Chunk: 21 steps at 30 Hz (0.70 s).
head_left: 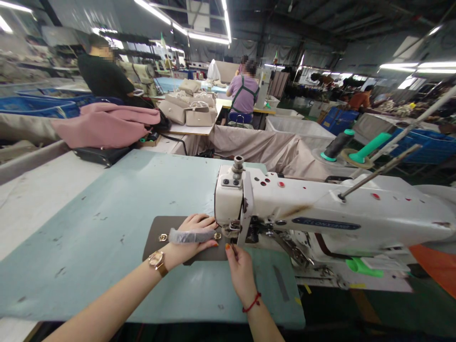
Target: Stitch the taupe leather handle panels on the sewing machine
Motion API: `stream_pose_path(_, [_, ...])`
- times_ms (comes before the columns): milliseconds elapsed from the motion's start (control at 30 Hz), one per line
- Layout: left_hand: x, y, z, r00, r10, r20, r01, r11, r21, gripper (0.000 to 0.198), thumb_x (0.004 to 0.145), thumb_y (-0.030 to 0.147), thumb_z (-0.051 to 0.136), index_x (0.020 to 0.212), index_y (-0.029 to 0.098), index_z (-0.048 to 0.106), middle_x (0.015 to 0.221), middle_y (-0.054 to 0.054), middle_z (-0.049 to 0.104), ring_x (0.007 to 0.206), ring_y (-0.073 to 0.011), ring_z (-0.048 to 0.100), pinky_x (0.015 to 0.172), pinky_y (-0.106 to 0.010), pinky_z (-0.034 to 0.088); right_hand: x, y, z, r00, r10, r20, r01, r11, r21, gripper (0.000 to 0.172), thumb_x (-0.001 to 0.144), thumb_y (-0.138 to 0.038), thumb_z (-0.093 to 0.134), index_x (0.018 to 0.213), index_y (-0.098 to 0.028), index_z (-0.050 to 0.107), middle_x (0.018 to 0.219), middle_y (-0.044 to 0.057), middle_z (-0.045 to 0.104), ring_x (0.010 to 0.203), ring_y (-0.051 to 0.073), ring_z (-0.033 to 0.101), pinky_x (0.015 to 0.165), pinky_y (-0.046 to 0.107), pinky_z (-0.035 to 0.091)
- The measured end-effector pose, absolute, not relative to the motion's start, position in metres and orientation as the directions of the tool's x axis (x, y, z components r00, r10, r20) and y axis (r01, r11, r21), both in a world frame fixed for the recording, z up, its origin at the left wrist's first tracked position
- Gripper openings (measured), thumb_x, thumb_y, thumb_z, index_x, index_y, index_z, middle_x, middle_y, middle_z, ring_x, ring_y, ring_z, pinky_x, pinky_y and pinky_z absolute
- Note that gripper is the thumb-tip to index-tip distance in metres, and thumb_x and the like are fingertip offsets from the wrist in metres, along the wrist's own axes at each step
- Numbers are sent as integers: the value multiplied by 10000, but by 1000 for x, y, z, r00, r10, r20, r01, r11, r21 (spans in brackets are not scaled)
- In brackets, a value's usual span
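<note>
A flat grey-brown leather-like panel (152, 240) lies on the pale green work surface (142, 190), its right end under the head of a white sewing machine (320, 204). A handle wrapped in clear plastic (190, 236) is fixed to the panel by gold-coloured fittings. My left hand (188, 244) rests flat on the panel, fingers stretched toward the machine and passing under the handle. Close to the presser foot, my right hand (240, 266) has thumb and forefinger pinched together at the panel's near right edge. Whatever sits between those fingertips is too small to make out.
Pink material (107, 124) is piled over a black item at the back left. Beyond it, several beige bags (195, 111) stand on another table. A dark thread cone (338, 145) and a green one (370, 147) stand behind the machine. Co-workers sit farther off.
</note>
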<state>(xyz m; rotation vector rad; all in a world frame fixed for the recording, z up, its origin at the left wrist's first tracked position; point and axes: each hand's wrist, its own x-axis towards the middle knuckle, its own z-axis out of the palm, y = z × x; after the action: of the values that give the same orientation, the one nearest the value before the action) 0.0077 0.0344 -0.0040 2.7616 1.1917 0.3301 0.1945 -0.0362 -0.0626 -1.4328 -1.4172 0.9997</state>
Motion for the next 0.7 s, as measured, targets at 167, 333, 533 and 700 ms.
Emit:
stream_pose_path(167, [2,39,-14,652,725,224,640,-684,351,427,856,566,479,1087,237,625,1121,-77,628,1088,-256,525,943,-397,407,196,-40,-58,36,999,25,264,14,-964,379,919,-425,471,679,-154,583,627,13,570,600,146,514,551,216,348])
stream_pose_path(333, [-1,40,-19,589,772,241,619,-622,480,386,846,532,531,1032,215,648,1050,-70,659,1022,-230,581,926,-367,445,197,-48,-54,12,1000,-13,204,-15,-979,382,926,-455,462,765,-155,634,649,41,662,641,179,606,602,225,418])
stream_pose_path(533, [-4,39,-14,512,857,57,693,-451,562,414,844,552,518,1101,248,634,1140,-37,655,1032,-211,611,911,-311,476,204,-43,-45,-37,999,-31,204,-23,-979,474,912,-498,473,668,-156,693,606,27,651,591,153,556,572,217,385])
stream_pose_path(700, [-4,41,-9,495,869,-18,686,-378,622,438,825,569,530,1094,249,660,1146,-13,676,973,-199,652,898,-274,492,204,-42,-43,-28,999,-40,207,-34,-978,577,900,-582,430,626,-152,699,479,10,555,496,137,499,509,215,363])
